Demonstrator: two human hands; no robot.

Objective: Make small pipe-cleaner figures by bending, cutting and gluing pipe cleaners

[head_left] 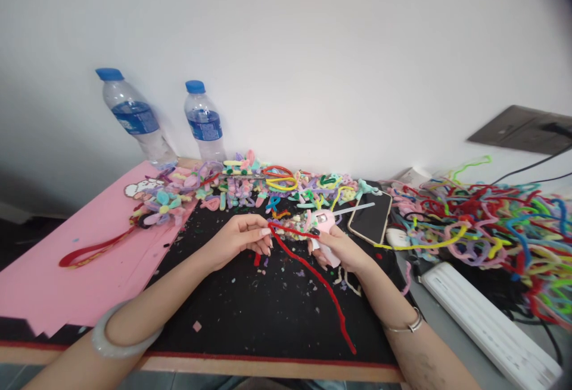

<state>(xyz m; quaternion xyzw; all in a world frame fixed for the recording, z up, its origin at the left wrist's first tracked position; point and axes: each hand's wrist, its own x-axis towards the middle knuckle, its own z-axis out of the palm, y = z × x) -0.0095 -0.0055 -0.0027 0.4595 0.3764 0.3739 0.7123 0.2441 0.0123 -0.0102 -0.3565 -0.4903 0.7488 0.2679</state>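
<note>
A red pipe cleaner [308,268] is bent over at the fingertips of my left hand [243,238], which pinch it. One strand reaches across to the thumb of my right hand [344,250]; the longer one hangs down to the lower right over the black mat. My right hand is closed around a small pink glue gun [325,218], and a pale glue stick [355,208] sticks out of its back. The gun's nozzle is hard to make out against the coloured pieces behind it. Bits of fluff and scraps are scattered over the black mat [268,324].
Twisted pipe-cleaner pieces [243,190] line the wall side. Two water bottles [203,122] stand at the back left. On the left lie a pink sheet [40,277] and a red strap [96,250]. Rightward are a phone [370,217], loose pipe cleaners [487,217] and a white power strip [487,324].
</note>
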